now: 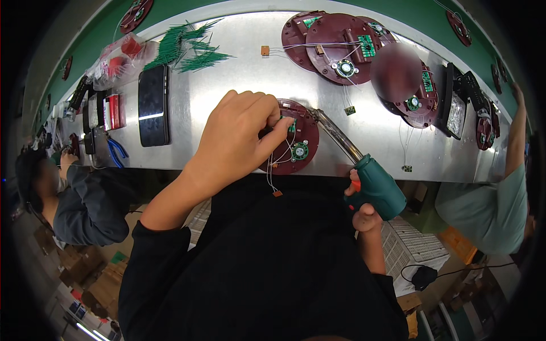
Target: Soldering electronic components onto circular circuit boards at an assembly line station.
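Note:
My right hand (364,210) is wrapped round the grip of a dark green soldering gun (380,187). Its long metal barrel points up and left, and the tip reaches the upper right rim of a dark red round plastic housing (307,135). That housing lies at the table's near edge and carries a green circuit board, a small round speaker (300,151) and thin white wires. A small brown board (277,194) dangles from the wires over the edge. My left hand (242,128) is over the housing's left side, fingers curled in a pinch; what they hold is hidden.
More dark red housings (335,40) are piled at the back right, with wired boards (350,110) trailing. Green wires (173,48), a black phone (153,106), blue-handled pliers (116,152) and a plastic bag (116,62) lie left. People sit at both sides; a conveyor (250,7) runs behind.

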`<move>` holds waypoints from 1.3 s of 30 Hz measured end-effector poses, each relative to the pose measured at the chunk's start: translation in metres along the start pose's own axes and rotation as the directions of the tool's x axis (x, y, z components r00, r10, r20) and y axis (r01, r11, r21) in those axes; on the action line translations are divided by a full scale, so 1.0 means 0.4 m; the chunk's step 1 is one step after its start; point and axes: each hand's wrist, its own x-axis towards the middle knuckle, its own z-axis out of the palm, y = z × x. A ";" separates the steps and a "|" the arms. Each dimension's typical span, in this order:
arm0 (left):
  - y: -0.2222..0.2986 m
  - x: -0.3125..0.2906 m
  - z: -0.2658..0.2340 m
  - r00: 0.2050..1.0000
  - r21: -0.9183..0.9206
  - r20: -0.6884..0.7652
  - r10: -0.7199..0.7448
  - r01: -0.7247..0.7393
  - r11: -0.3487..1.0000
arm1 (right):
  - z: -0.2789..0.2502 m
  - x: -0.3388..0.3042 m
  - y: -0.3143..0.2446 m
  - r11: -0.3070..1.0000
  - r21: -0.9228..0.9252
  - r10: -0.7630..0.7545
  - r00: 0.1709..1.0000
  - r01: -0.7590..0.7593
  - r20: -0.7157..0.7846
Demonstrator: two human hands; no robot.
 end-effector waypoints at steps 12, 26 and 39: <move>0.008 -0.011 0.033 0.993 -0.207 -0.107 -0.045 0.022 0.978 | -0.015 -0.026 0.001 0.989 0.116 0.095 0.995 -0.094 0.000; -0.004 -0.014 0.092 0.964 -0.438 -0.124 -0.234 0.159 0.885 | -0.013 -0.019 -0.013 0.992 0.064 0.112 0.993 -0.110 -0.037; -0.012 -0.002 0.097 0.968 -0.461 -0.068 -0.243 0.185 0.868 | -0.033 0.023 -0.018 0.994 0.061 0.087 0.996 -0.089 0.031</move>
